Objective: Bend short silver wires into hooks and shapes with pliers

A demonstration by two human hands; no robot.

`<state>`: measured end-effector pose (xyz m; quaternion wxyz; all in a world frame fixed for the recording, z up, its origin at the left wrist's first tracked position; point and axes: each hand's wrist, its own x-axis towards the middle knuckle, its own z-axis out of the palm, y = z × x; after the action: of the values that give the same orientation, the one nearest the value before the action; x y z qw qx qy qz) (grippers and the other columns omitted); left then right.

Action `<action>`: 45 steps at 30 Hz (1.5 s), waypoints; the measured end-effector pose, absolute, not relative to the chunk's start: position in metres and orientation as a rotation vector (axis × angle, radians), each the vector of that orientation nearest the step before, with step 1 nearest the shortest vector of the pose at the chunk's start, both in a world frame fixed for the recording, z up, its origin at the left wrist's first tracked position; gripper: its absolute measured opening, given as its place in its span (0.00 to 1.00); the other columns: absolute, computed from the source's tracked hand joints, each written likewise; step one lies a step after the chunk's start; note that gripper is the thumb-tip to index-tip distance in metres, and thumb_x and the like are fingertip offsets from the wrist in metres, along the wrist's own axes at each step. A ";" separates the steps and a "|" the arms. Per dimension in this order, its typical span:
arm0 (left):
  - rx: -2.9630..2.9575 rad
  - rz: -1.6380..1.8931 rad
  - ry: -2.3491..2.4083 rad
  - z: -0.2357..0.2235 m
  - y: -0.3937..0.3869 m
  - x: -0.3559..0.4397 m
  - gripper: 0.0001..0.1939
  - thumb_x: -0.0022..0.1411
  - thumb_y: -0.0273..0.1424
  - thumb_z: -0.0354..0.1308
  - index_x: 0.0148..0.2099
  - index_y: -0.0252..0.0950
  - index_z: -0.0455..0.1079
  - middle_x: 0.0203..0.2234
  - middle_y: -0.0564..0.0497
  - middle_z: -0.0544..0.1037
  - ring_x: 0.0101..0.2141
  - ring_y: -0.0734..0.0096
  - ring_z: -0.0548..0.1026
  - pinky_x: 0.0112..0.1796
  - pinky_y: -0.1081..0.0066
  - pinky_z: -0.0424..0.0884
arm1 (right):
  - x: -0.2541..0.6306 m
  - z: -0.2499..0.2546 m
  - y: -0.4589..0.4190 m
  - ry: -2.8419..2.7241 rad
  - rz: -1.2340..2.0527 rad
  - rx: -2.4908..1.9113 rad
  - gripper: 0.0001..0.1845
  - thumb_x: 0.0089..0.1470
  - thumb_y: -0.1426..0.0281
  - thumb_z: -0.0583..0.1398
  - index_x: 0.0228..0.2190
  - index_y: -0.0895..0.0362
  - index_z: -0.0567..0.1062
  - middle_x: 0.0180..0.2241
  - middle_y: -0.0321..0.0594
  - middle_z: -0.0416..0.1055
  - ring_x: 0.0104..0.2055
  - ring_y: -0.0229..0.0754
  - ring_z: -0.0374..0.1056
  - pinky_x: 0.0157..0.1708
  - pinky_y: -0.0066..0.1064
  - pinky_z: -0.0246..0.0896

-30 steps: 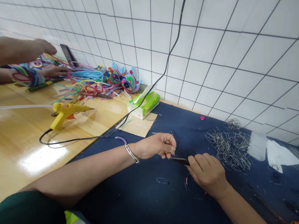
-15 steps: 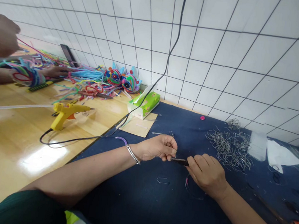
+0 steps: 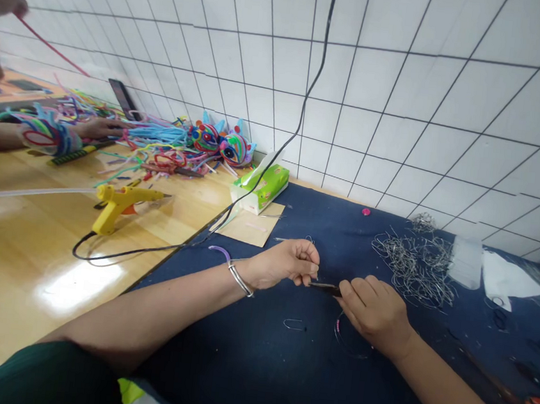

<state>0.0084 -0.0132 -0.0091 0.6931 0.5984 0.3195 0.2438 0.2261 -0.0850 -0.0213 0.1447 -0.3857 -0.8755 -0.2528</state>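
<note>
My left hand [image 3: 287,263] is closed in a pinch on a thin piece of wire, just above the dark blue cloth [image 3: 252,367]. My right hand [image 3: 374,312] grips small dark pliers [image 3: 326,289], whose tip meets the left fingers. A bent wire loop [image 3: 294,325] lies on the cloth below my hands. A thin wire ring with a pink bit [image 3: 343,339] lies under my right hand.
A heap of silver wires [image 3: 415,268] lies to the right. A yellow glue gun [image 3: 118,204] with a black cord sits on the wooden table [image 3: 14,246]. A green tissue pack [image 3: 260,189], colourful pipe cleaners [image 3: 160,149] and another person's hands [image 3: 41,130] are at the left.
My hands have barely shifted. The other person's upper hand rose to the top left corner, pulling a red strand up with it.
</note>
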 end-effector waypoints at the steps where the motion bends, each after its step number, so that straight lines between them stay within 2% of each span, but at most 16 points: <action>1: 1.379 0.588 0.724 -0.009 -0.014 0.009 0.08 0.53 0.29 0.55 0.35 0.33 0.60 0.23 0.54 0.69 0.21 0.81 0.68 0.21 0.80 0.62 | 0.225 -0.021 -0.085 -2.521 -0.694 -1.129 0.09 0.53 0.69 0.54 0.36 0.58 0.70 0.24 0.38 0.63 0.29 0.37 0.56 0.29 0.31 0.49; 5: 1.631 0.725 0.779 -0.006 -0.019 0.012 0.06 0.55 0.29 0.53 0.34 0.34 0.59 0.20 0.56 0.66 0.21 0.81 0.66 0.23 0.78 0.62 | 0.222 -0.022 -0.083 -2.515 -0.513 -1.221 0.09 0.54 0.67 0.53 0.33 0.58 0.70 0.25 0.39 0.63 0.29 0.38 0.57 0.29 0.30 0.49; 10: 2.063 0.796 0.815 0.004 -0.027 0.010 0.01 0.57 0.26 0.50 0.34 0.35 0.61 0.22 0.56 0.66 0.24 0.80 0.64 0.27 0.77 0.61 | 0.219 -0.026 -0.082 -2.480 -0.224 -1.317 0.10 0.54 0.66 0.52 0.28 0.58 0.70 0.25 0.39 0.64 0.29 0.37 0.58 0.28 0.28 0.51; 17: 2.321 0.733 0.697 0.010 -0.026 0.007 0.04 0.58 0.24 0.46 0.35 0.35 0.61 0.28 0.52 0.69 0.28 0.77 0.67 0.31 0.75 0.62 | 0.221 -0.028 -0.081 -2.425 0.169 -1.365 0.10 0.51 0.63 0.55 0.30 0.56 0.70 0.27 0.36 0.65 0.27 0.35 0.61 0.27 0.26 0.54; 21: 2.352 0.698 0.689 0.008 -0.025 0.007 0.04 0.59 0.25 0.46 0.36 0.35 0.61 0.29 0.51 0.70 0.29 0.76 0.68 0.32 0.74 0.62 | 0.220 -0.025 -0.080 -2.433 0.286 -1.389 0.09 0.51 0.62 0.56 0.29 0.55 0.70 0.25 0.34 0.65 0.26 0.34 0.62 0.26 0.26 0.54; 25: 2.341 0.692 0.700 0.005 -0.024 0.008 0.04 0.58 0.25 0.47 0.35 0.35 0.61 0.28 0.53 0.70 0.28 0.77 0.68 0.31 0.76 0.62 | 0.221 -0.026 -0.079 -2.457 0.250 -1.393 0.09 0.51 0.62 0.55 0.30 0.55 0.70 0.27 0.35 0.66 0.27 0.34 0.62 0.26 0.25 0.54; 30: 2.237 0.653 0.847 0.004 -0.013 0.003 0.05 0.58 0.25 0.47 0.37 0.35 0.61 0.23 0.55 0.69 0.24 0.78 0.67 0.27 0.77 0.61 | 0.226 -0.032 -0.075 -2.462 -0.039 -1.425 0.09 0.51 0.63 0.55 0.30 0.56 0.70 0.28 0.38 0.66 0.31 0.37 0.63 0.29 0.27 0.55; 36: 2.326 0.314 0.784 -0.001 -0.003 -0.004 0.05 0.53 0.24 0.50 0.34 0.36 0.64 0.21 0.55 0.70 0.22 0.77 0.68 0.25 0.77 0.59 | 0.231 -0.038 -0.071 -2.398 -0.162 -1.501 0.09 0.52 0.64 0.54 0.30 0.56 0.70 0.28 0.39 0.66 0.31 0.38 0.63 0.29 0.27 0.54; 41: 2.477 0.286 0.715 -0.005 -0.004 -0.003 0.08 0.48 0.21 0.53 0.32 0.36 0.66 0.27 0.53 0.71 0.29 0.73 0.68 0.30 0.75 0.60 | 0.231 -0.042 -0.070 -2.391 -0.182 -1.474 0.09 0.52 0.65 0.53 0.30 0.56 0.70 0.27 0.39 0.66 0.31 0.37 0.63 0.28 0.26 0.54; 45: 2.531 0.295 0.692 -0.006 -0.005 -0.005 0.09 0.49 0.21 0.53 0.34 0.36 0.67 0.31 0.52 0.71 0.33 0.70 0.68 0.35 0.73 0.60 | 0.231 -0.044 -0.069 -2.382 -0.182 -1.472 0.09 0.52 0.64 0.53 0.30 0.56 0.70 0.28 0.39 0.66 0.30 0.37 0.63 0.27 0.26 0.54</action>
<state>-0.0047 -0.0052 -0.0063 0.2480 0.9286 0.2538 0.1084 0.2310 -0.0695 -0.0436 0.1667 -0.5173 -0.8370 -0.0641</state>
